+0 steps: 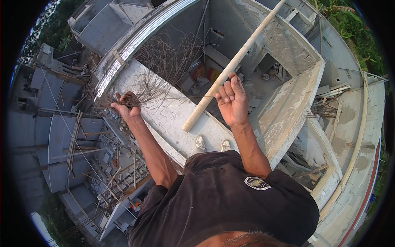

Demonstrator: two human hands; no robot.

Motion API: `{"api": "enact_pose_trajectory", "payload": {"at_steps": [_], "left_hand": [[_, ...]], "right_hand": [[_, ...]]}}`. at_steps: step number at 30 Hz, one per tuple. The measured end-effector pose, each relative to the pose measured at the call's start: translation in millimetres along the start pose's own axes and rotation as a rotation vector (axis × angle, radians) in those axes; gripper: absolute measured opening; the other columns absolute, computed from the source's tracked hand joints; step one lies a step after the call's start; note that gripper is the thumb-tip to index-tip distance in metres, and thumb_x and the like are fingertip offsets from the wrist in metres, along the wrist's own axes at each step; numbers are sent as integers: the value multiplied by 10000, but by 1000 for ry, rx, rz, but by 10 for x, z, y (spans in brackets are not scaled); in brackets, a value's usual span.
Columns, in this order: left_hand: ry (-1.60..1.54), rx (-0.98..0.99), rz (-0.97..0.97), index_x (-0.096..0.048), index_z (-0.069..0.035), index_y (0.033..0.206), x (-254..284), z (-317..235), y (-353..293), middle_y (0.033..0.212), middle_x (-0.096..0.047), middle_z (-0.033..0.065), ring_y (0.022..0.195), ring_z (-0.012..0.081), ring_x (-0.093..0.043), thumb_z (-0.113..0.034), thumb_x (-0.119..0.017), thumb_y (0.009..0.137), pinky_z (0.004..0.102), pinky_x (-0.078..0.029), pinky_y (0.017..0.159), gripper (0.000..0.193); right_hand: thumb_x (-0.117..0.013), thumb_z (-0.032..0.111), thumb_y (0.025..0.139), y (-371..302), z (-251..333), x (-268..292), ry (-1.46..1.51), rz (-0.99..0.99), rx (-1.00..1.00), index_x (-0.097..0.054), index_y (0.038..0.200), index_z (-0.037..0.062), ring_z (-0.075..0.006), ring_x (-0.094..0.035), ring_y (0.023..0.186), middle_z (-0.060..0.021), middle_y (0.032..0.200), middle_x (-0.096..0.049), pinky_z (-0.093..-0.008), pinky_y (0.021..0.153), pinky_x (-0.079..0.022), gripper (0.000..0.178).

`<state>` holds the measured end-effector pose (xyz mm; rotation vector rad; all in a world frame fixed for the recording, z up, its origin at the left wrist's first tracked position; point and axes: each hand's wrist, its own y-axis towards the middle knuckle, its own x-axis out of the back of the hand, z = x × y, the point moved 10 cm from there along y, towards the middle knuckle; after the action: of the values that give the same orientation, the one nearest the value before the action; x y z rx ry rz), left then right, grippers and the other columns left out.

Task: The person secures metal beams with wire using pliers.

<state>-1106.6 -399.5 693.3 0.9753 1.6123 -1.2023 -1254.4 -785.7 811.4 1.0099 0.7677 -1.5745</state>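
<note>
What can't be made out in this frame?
In the head view:
- Wooden pole: upper end cut off by the top edge.
- Left hand: palm partly hidden by the wire bundle.
- Right hand: whether its grip holds a strand; curled fingers hide it.
- Shoes: heels hidden by dark clothing.
</note>
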Motion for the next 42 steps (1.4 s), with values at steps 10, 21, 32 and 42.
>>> {"api": "enact_pose_trajectory", "payload": {"at_steps": [10, 21, 32, 42], "left_hand": [[148, -554, -131, -657, -111, 876, 378, -2936, 266, 588, -536, 2, 594, 204, -572, -672, -388, 826, 460, -563, 766, 624], [238, -579, 196, -664, -137, 1001, -458, -2710, -529, 588, -565, 6, 654, 192, -601, -589, -495, 815, 391, -560, 800, 518], [101, -214, 389, -647, -138, 1128, -902, -1149, -797, 626, -551, 2, 657, 145, -560, -513, -525, 844, 318, -553, 780, 486], [83, -56, 315, -655, -141, 1102, -693, -441, -766, 599, -568, -5, 674, 151, -579, -513, -508, 858, 318, -548, 736, 468]], "right_hand": [[-426, 166, 1003, -774, 4342, 1894, -345, -259, 577, -530, 1041, 47, -97, -275, 482, 19, 535, -278, -255, 543, -343, 162], [-551, 178, 964, 222, 1803, 782, -606, -211, 247, -560, 1133, 85, -15, -274, 501, 43, 667, -347, -169, 402, -258, 193], [-580, 307, 941, 510, -810, -136, -360, 17, -179, -534, 1256, 90, 27, -232, 448, -31, 1031, -613, -139, 363, -207, 385], [-592, 318, 931, 876, -725, -428, -356, 84, -140, -549, 1181, 95, 27, -238, 437, -46, 1025, -633, -148, 361, -205, 337]]}}
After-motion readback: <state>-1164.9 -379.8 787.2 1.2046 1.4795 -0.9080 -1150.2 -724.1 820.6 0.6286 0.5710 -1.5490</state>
